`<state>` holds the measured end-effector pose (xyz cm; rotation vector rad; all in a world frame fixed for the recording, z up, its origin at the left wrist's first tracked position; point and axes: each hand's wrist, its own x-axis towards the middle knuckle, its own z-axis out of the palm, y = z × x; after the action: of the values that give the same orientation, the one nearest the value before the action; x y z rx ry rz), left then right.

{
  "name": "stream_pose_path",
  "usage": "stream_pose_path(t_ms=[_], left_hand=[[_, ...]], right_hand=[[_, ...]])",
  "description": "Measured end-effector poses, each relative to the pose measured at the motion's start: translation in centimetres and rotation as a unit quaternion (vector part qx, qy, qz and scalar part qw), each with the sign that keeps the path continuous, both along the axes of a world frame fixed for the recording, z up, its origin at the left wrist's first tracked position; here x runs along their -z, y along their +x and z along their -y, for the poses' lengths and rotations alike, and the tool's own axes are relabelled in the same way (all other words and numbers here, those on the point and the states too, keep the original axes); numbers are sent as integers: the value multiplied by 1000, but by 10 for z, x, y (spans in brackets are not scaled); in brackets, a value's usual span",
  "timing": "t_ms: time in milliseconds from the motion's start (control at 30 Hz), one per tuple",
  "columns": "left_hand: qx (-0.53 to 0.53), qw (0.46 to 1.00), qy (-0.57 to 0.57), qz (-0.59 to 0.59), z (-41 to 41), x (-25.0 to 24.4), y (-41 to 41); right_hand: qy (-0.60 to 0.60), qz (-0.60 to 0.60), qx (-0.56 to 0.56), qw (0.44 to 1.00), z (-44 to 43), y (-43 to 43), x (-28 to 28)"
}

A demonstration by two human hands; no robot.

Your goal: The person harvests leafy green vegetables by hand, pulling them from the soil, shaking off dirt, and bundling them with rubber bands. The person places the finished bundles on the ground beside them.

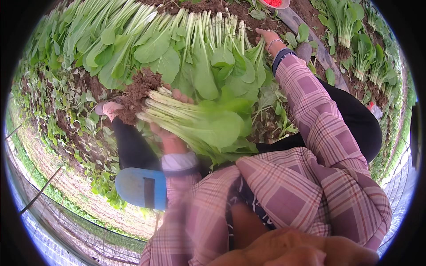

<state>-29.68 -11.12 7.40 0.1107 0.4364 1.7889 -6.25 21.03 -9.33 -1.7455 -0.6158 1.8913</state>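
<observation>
A bunch of leafy greens (199,123) with pale stems and soil-covered roots (139,93) lies in my left hand (169,133), its fingers wrapped round the stems; the leaves point right and are partly blurred. At the right end of a long row of laid-out greens (203,63), my right hand (269,40) reaches out and grips the stem end of another plant (261,55). The fingertips of that hand are partly hidden. The row's stems point away from me, and its leaves lie towards me.
A bowl of red bands (274,3) sits at the top edge, beside a dark curved strip (313,40). Tied bunches of greens (346,23) stand on soil at the right. Beside my left knee is a blue rounded object (143,188). Netting (100,236) runs along the lower left.
</observation>
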Motion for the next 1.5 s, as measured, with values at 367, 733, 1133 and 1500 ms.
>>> stream_pose_path(t_ms=[367, 733, 1133, 1500], left_hand=[[-9, 1000, -12, 15, 2, -5, 3], [11, 998, 48, 35, 7, -4, 5], [9, 999, 39, 21, 2, -11, 5], [8, 995, 99, 16, 17, 7, -4]], right_hand=[[246, 405, -296, 829, -4, -59, 13], [-46, -105, -194, 974, 8, 64, -52], [-40, -192, -345, 918, -4, 39, -143], [126, -180, -589, 778, 67, -62, -370]])
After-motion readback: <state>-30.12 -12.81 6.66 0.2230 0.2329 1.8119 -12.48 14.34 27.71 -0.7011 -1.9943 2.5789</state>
